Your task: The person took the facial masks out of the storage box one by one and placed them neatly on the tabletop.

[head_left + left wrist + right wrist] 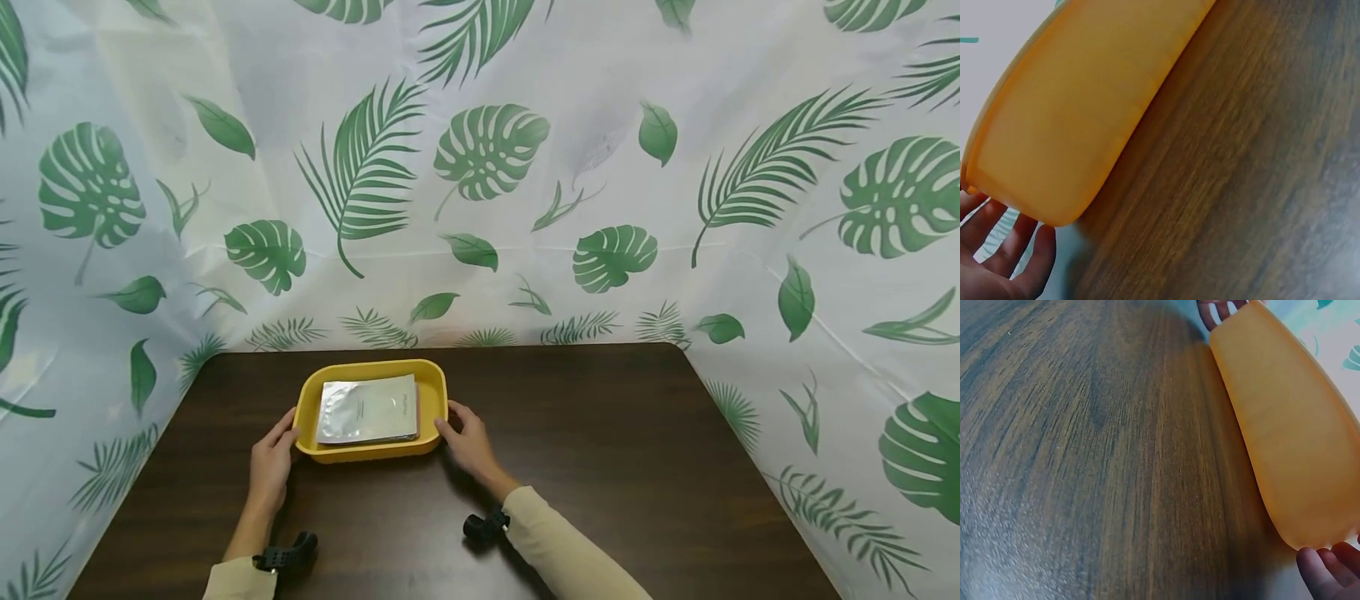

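A yellow plastic tray (371,452) with rounded corners is near the back left of the dark table, in the head view. Inside it lies a flat, shiny silver-white foil packet (369,408) with small print; darker edges show beneath its front side. My left hand (272,467) holds the tray's left end, and my right hand (472,446) holds the right end with the thumb by the rim. Both wrist views show the tray's outer long side (1079,106), with fingertips touching its end corners. Whether its base touches the wood is hard to tell.
The dark brown wooden table (600,467) extends right and in front of the tray. Behind it and along both sides hangs a white sheet (525,250) printed with green leaves. A black band with a camera (288,554) sits on each wrist.
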A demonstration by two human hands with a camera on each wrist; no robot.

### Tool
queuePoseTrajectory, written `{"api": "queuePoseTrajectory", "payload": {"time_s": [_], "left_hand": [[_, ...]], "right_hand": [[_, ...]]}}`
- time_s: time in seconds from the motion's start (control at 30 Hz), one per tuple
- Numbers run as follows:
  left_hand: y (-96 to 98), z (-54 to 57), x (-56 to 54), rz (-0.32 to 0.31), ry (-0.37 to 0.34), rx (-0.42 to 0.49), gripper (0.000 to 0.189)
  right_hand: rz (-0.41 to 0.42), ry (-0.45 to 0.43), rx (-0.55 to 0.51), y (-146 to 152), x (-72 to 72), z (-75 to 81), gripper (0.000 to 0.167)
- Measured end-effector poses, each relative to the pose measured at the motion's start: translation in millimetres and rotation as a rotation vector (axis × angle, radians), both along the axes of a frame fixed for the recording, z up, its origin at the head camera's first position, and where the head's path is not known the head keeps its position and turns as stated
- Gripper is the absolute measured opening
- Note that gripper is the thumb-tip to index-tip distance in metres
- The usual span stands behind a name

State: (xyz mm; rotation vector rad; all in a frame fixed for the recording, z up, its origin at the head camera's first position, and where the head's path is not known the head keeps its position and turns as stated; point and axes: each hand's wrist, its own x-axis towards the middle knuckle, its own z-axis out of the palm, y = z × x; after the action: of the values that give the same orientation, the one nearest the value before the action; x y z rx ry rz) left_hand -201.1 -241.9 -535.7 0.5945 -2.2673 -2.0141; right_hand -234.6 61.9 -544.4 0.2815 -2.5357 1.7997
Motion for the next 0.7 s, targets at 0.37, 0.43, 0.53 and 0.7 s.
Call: {"api": "queuePoseTrajectory", "payload": {"time_s": [0.37,0.43,0.53,0.7], "left_hand": [[-0.3,3.0,-1.0,0.063,0.021,-0.032,0.046],[0.2,2.8,-0.8,0.055,0.017,-0.044,0.046],[0.9,2.9,-0.6,0.044,0.008,-0.068,0.045],[4.2,1.6,-0.6,0.049,0.03,-0.06,0.045]], "right_hand": [[0.033,-0.04,0.062,3.2,-3.1,8.5,0.043],[0.039,-0.056,0.064,5.8,-2.9,9.6,0.042],[0.05,-0.062,0.069,9.3,-3.3,12.4,0.04],[0.072,-0.062,0.105,15.4,-5.1,21.5,0.037]]}}
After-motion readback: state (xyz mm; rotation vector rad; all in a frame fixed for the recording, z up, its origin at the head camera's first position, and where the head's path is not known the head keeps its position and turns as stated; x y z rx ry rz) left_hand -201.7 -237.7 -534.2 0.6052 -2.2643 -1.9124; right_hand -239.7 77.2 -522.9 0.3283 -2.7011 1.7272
